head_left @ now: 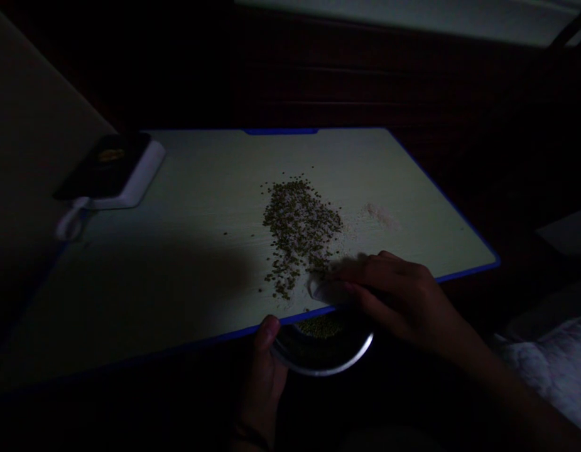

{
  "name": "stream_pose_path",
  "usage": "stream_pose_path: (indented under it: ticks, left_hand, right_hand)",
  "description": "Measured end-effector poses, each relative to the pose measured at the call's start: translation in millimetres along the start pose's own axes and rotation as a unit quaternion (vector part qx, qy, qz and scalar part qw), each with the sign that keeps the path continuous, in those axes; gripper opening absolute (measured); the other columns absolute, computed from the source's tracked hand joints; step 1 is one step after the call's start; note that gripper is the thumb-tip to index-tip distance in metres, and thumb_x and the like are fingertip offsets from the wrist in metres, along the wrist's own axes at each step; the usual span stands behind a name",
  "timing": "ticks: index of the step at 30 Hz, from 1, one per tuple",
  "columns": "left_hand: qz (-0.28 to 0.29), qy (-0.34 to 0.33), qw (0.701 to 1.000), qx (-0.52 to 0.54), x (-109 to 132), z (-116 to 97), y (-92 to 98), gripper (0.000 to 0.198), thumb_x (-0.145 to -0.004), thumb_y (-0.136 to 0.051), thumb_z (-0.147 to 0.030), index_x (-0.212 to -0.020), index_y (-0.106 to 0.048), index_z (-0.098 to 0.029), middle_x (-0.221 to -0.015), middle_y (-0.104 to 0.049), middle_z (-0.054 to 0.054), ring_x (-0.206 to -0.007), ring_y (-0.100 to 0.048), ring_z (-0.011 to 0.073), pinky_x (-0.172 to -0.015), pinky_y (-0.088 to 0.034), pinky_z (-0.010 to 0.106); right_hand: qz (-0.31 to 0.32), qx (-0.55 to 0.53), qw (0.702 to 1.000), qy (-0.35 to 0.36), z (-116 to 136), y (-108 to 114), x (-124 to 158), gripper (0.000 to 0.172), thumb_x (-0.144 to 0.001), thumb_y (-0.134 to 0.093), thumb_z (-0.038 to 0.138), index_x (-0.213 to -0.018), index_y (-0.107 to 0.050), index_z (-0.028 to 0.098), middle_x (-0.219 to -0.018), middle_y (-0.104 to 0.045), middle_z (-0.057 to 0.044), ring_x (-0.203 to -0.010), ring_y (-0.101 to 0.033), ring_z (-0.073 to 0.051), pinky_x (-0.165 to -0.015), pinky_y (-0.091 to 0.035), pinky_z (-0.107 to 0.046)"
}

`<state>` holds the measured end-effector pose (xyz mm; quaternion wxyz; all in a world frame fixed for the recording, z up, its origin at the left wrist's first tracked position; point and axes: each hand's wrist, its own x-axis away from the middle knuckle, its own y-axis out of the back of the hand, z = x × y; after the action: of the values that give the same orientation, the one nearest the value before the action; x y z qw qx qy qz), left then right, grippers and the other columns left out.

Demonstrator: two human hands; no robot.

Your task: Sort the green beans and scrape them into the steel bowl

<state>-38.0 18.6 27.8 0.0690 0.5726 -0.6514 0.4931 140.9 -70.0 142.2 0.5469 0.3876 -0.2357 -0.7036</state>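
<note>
Small green beans [299, 220] lie spread over a pale board [200, 188] with a blue edge, with pale grains among them. My right hand [398, 289] is closed on a small whitish piece with a rounded edge [321, 289], held against the board beside the lower beans; its exact kind is unclear. Under the board's near edge is a metal bowl [335, 370] with green beans [321, 325] inside. My left hand [266, 358] grips the bowl's left side, its thumb up by the board's blue edge and its other fingers mostly hidden.
On the board's left end stands a white device with a dark top [102, 169] and a pale loop [71, 220]. A little heap of pinkish-white grains [382, 215] lies right of the beans. Light patterned fabric [554, 364] shows at lower right. The surroundings are very dark.
</note>
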Motion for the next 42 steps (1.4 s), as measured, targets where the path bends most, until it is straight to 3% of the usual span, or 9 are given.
stream_pose_path:
  ticks: [4,8,15,21,26,31,42]
  left_hand:
    - [0.028,-0.001,1.0,0.007,2,0,-0.2,0.029,-0.057,-0.084,-0.033,-0.08,-0.076,-0.018,-0.093,-0.079,0.01,-0.112,-0.068,0.0344,-0.106,-0.05,0.045]
    - [0.011,0.002,1.0,0.007,4,0,-0.3,0.03,-0.059,-0.086,-0.033,-0.083,-0.077,-0.017,-0.091,-0.079,0.008,-0.105,-0.071,0.0324,-0.105,-0.051,0.045]
    - [0.034,-0.011,0.999,-0.002,6,-2,0.0,0.033,-0.062,-0.087,-0.034,-0.088,-0.078,-0.016,-0.094,-0.08,0.006,-0.096,-0.074,0.0266,-0.105,-0.052,0.039]
    - [0.034,-0.016,0.999,0.003,9,-3,-4.3,0.035,-0.068,-0.085,-0.034,-0.097,-0.076,-0.018,-0.1,-0.079,0.005,-0.1,-0.073,0.0237,-0.106,-0.051,0.036]
    - [0.04,-0.019,0.999,-0.005,10,-3,-0.4,0.048,-0.068,-0.085,-0.037,-0.11,-0.072,-0.02,-0.112,-0.076,0.005,-0.111,-0.068,0.0258,-0.107,-0.05,0.041]
    - [0.054,-0.009,0.998,-0.009,7,-2,4.4,0.057,-0.071,-0.083,-0.035,-0.122,-0.065,-0.019,-0.121,-0.073,0.008,-0.121,-0.063,0.0272,-0.11,-0.047,0.043]
    - [0.074,0.005,0.997,-0.006,10,-4,2.4,0.059,-0.07,-0.084,-0.037,-0.122,-0.067,-0.015,-0.113,-0.076,0.011,-0.122,-0.063,0.0288,-0.109,-0.047,0.041]
  right_hand:
    - [0.001,0.009,1.0,0.013,3,-4,1,0.02,-0.099,-0.058,0.02,-0.117,-0.066,0.02,-0.108,-0.074,-0.001,-0.091,-0.065,-0.014,-0.08,-0.044,-0.03]
    - [0.013,0.014,0.999,0.028,7,-5,1,0.017,-0.1,-0.057,0.021,-0.112,-0.068,0.018,-0.104,-0.074,-0.002,-0.087,-0.064,-0.014,-0.078,-0.043,-0.03]
    - [0.032,0.013,0.999,0.038,8,-6,4,0.024,-0.101,-0.056,0.024,-0.123,-0.065,0.023,-0.101,-0.073,0.0,-0.091,-0.064,-0.016,-0.084,-0.042,-0.034]
    - [-0.007,0.02,0.999,0.029,11,-7,4,0.023,-0.1,-0.056,0.021,-0.121,-0.065,0.021,-0.1,-0.072,0.0,-0.084,-0.062,-0.014,-0.077,-0.042,-0.031]
    - [-0.004,0.061,0.998,0.032,13,-5,-3,0.021,-0.101,-0.054,0.022,-0.117,-0.066,0.017,-0.094,-0.07,-0.004,-0.081,-0.06,-0.016,-0.077,-0.041,-0.033]
    - [0.031,0.102,0.993,0.044,15,-5,-6,0.023,-0.101,-0.054,0.024,-0.12,-0.066,0.022,-0.086,-0.063,-0.003,-0.08,-0.056,-0.017,-0.075,-0.039,-0.033]
    - [0.057,0.117,0.99,0.055,23,-4,-9,0.028,-0.101,-0.054,0.023,-0.127,-0.064,0.023,-0.087,-0.061,-0.003,-0.081,-0.054,-0.017,-0.074,-0.037,-0.032]
